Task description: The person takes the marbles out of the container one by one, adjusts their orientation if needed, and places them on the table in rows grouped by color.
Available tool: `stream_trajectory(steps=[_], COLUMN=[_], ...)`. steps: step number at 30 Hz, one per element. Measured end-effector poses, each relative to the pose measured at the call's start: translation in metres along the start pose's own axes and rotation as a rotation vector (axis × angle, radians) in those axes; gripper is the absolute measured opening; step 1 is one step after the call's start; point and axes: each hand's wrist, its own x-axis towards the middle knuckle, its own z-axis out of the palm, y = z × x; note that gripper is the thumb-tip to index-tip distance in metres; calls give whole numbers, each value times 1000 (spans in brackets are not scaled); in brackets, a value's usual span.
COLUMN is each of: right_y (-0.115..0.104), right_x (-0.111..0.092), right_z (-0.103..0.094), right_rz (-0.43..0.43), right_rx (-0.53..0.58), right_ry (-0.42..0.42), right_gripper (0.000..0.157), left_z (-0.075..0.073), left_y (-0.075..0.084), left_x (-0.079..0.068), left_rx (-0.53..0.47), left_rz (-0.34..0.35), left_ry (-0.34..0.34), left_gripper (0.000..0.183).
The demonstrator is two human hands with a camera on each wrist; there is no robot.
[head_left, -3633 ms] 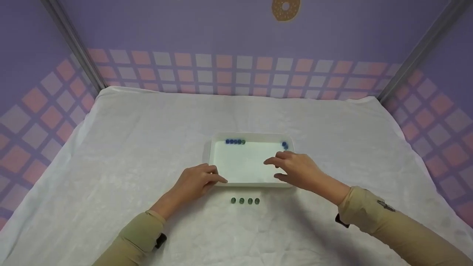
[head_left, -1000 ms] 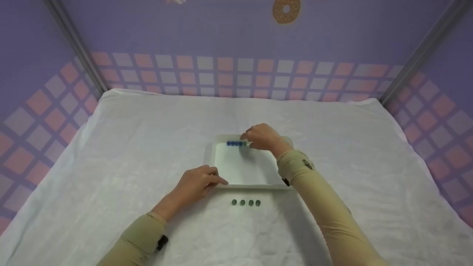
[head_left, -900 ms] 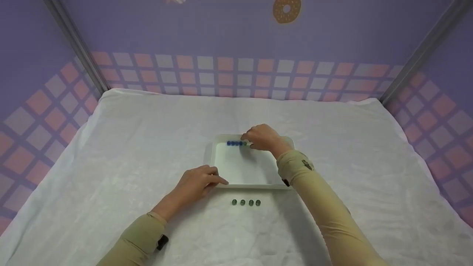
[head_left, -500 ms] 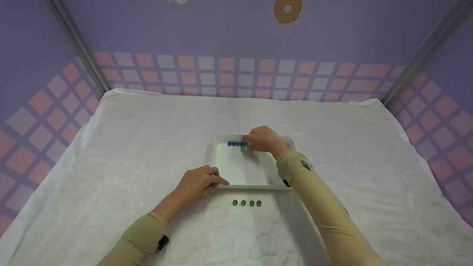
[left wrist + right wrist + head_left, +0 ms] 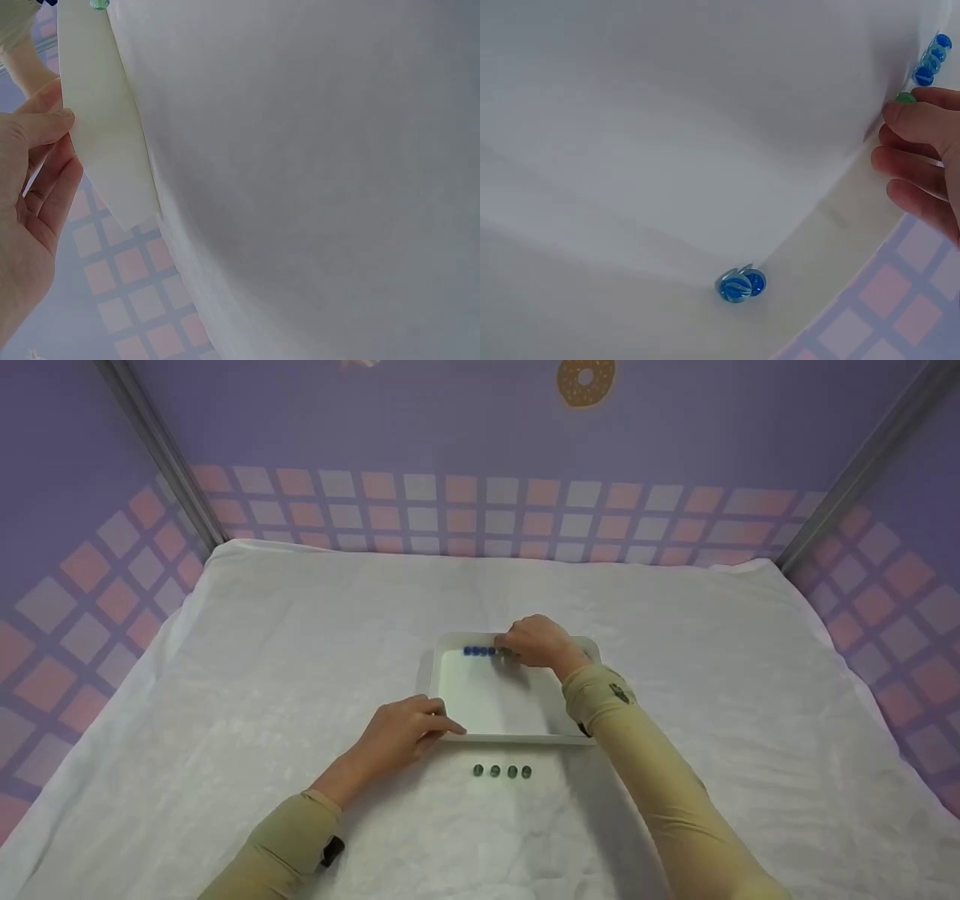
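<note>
A shallow white tray [image 5: 525, 739] lies on the cloth. My left hand [image 5: 409, 729] grips its near left corner; the left wrist view shows thumb and fingers on either side of the tray wall [image 5: 105, 127]. Over the far side of the tray, my right hand [image 5: 536, 642] pinches a green marble [image 5: 906, 98] between thumb and index finger, mostly covered by the fingers. Just left of it, several blue marbles [image 5: 480, 651] stand in a row along the far wall. Two more blue marbles [image 5: 739, 286] touch each other in the tray's far right corner.
A spaced row of several green marbles [image 5: 495, 771] lies on the white cloth [image 5: 300, 615] in front of the tray. Purple walls with pink and white checks [image 5: 457, 514] enclose the table at the back and sides.
From the tray's right side, my right hand has come left to the row and taken the green end marble, which is now slightly right of the blue ones. My left hand stays put.
</note>
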Motion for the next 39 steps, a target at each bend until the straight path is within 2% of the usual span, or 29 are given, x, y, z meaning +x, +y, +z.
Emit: stream_trajectory(steps=[10,15,22,28,32,36,39], right_y=[0,-1,0,2,4,4,3], right_x=[1,-1,-2,-2,-4,-8,-11], right_z=[3,3,3,1,-1,-3,-5], right_rz=[-45,-54,-57,-40,-28,0,18], right_rx=[-119,-132,-84,-50,-17,35,50], right_ry=[12,30,57,22,6,25,43], right_gripper=[9,6,7,8,10,6,10], left_z=[0,0,0,0,0,0,-1], left_y=[0,1,1,0,-1,-1,-1], left_x=[1,2,3,1,1,1,0], left_rx=[-4,-4,-4,-6,-5,2,3], left_rz=[-1,-15,-3,14,10,0,7], left_ry=[-9,-29,-24,5,0,-9,-2], left_gripper=[29,29,29,29,28,28,28])
